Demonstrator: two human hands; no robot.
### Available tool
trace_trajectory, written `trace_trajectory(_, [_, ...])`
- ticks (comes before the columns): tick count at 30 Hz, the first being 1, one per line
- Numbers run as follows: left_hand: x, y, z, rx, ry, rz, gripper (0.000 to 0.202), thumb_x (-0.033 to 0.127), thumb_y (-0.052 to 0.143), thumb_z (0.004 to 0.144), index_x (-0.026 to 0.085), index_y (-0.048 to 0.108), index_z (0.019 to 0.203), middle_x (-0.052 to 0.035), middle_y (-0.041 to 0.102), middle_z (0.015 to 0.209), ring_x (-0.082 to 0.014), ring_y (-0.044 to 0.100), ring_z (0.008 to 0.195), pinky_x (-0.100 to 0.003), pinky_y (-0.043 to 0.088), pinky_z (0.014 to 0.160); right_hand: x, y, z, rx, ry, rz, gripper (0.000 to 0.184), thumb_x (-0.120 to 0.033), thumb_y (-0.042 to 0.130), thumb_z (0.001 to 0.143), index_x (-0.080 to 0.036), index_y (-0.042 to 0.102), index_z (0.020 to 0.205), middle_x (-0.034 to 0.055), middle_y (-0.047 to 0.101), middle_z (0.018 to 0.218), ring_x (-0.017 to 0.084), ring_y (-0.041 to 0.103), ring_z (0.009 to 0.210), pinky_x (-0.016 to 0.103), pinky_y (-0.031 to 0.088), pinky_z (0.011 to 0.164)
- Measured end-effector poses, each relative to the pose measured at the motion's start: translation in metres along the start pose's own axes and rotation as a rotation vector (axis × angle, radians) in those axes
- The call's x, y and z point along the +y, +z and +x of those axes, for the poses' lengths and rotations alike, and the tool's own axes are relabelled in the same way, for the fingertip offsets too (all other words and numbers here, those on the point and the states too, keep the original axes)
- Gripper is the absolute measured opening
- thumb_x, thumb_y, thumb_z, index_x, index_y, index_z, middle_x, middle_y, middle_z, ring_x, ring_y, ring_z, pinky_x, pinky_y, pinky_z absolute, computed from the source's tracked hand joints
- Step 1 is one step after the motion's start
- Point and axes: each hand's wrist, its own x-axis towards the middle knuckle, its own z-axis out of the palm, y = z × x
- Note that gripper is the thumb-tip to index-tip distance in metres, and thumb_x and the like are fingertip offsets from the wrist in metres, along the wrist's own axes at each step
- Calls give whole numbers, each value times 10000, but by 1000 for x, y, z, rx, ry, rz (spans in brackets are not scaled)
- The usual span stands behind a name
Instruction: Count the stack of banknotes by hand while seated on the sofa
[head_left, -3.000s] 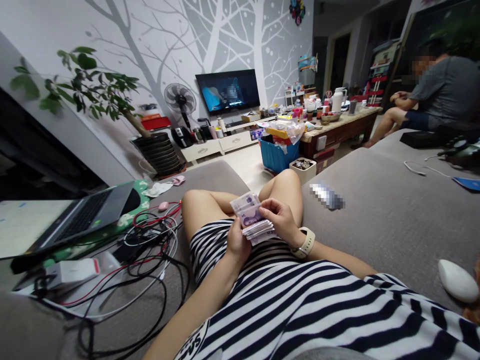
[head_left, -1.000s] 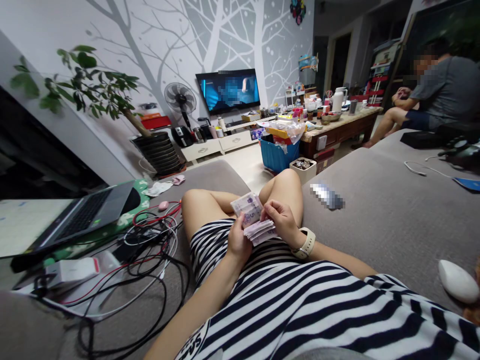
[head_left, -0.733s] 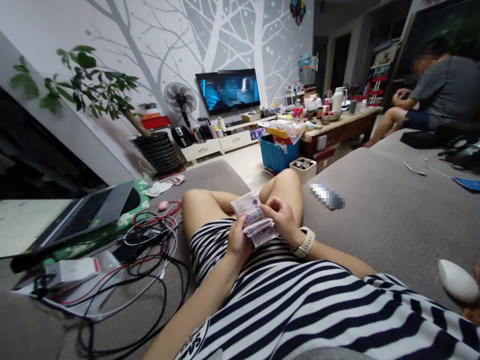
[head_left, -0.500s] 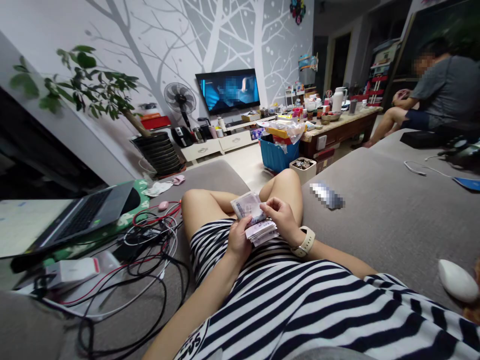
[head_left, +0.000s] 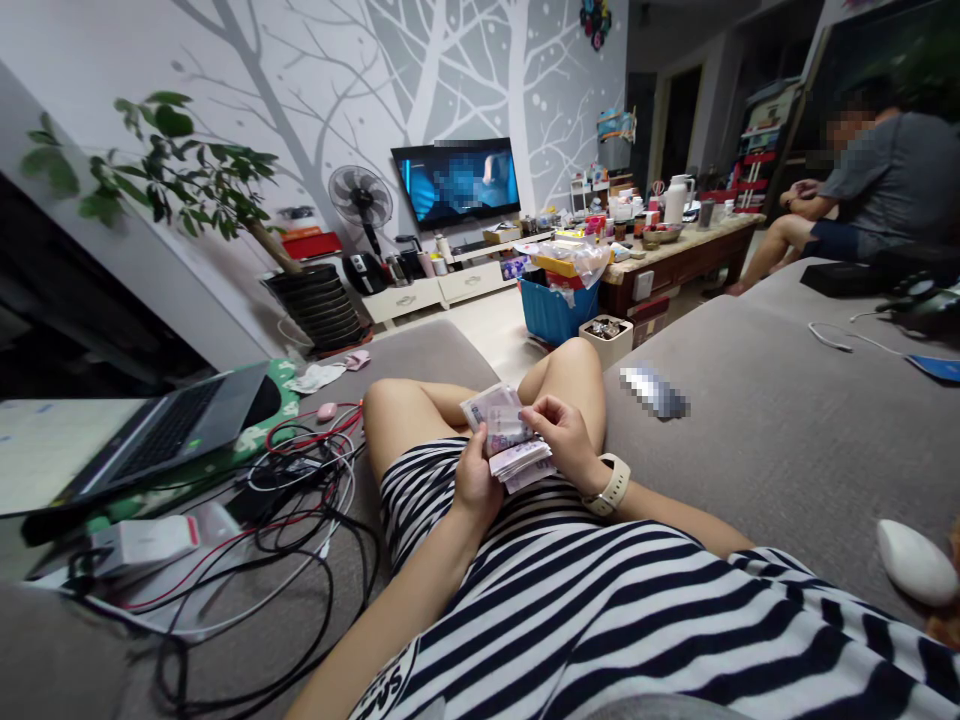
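Note:
I sit on a grey sofa [head_left: 750,420] in a striped dress with my knees drawn up. My left hand [head_left: 477,478] is closed round the lower edge of a wad of purple banknotes [head_left: 504,437] held over my lap. My right hand [head_left: 564,436], with a pale watch on its wrist, pinches the top notes at the wad's right side, fingers curled. The upper notes are bent up and away from the rest of the wad.
A laptop [head_left: 161,430] and tangled cables [head_left: 300,490] lie to my left, next to a potted plant [head_left: 307,295]. Ahead are a lit TV [head_left: 457,182], a fan, a blue bin [head_left: 556,305] and a cluttered low table [head_left: 675,250]. Another person [head_left: 862,190] sits far right.
My right fingers have kept flicking notes off the top of the wad, so the bent-up notes shift slightly. The TV picture has changed. The person at far right has lowered a hand.

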Motion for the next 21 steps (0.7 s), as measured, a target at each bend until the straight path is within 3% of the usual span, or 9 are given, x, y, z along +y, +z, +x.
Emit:
trace_trajectory(13, [-1, -2, -1, 34, 32, 33, 175, 270, 637, 697, 116, 678, 771, -56, 714, 751, -249, 677, 837, -343, 521, 772, -2, 0, -3, -61, 24, 94, 279, -444, 680, 729, -176, 605, 749, -17, 556, 659, 119, 482, 597, 247, 392, 563])
trace_trajectory(21, [-4, -7, 1, 20, 36, 53, 171, 286, 608, 716, 130, 671, 750, -48, 710, 731, -250, 674, 834, -349, 520, 760, 1, 0, -3, -71, 10, 107, 247, -424, 657, 753, -183, 603, 737, -19, 550, 655, 118, 477, 597, 243, 390, 564])
